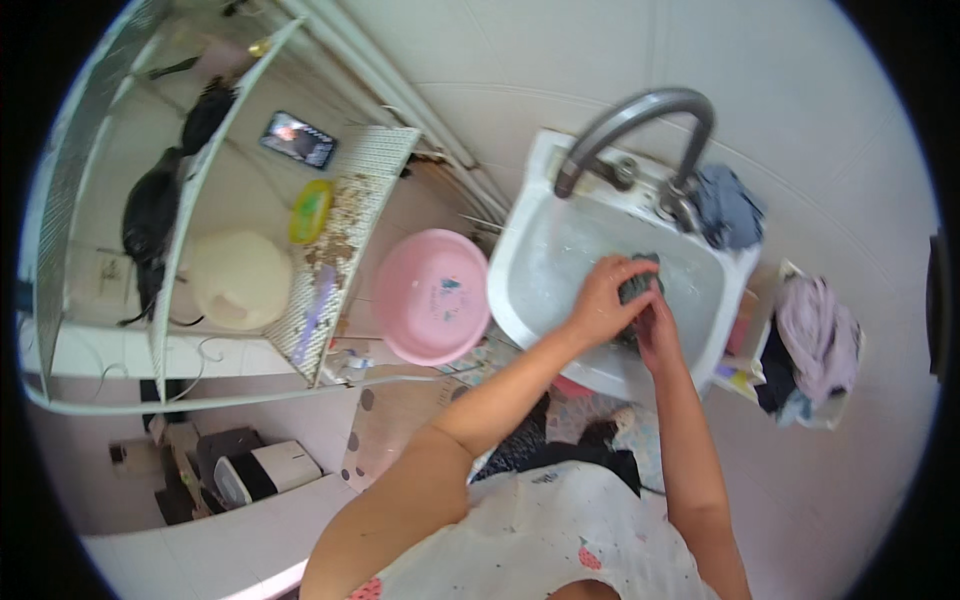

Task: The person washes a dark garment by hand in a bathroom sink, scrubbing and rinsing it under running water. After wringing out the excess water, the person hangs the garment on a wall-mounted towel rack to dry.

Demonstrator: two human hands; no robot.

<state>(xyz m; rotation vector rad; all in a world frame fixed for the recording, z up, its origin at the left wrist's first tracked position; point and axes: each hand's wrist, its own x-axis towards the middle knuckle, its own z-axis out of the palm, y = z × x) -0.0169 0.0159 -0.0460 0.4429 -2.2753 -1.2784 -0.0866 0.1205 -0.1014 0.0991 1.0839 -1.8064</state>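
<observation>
My left hand [604,298] and my right hand [658,334] come together over the white washbasin [517,300]. Between them is a bunched dark grey-green cloth [637,286], wet and mostly covered by my fingers. The fingers of the left hand curl over its top, and those of the right press against its lower right side. Clear water lies in the basin beneath both hands. A curved metal faucet [637,112] arches above, its spout left of the hands, with what looks like a thin stream falling from it.
A blue-grey cloth [726,206] lies on the basin's back right corner. Right of the basin, a bin [832,412] holds clothes. At left are a pink plastic basin [394,315] and a white metal rack [375,150] bearing a phone [298,139] and a yellow soap dish [310,210].
</observation>
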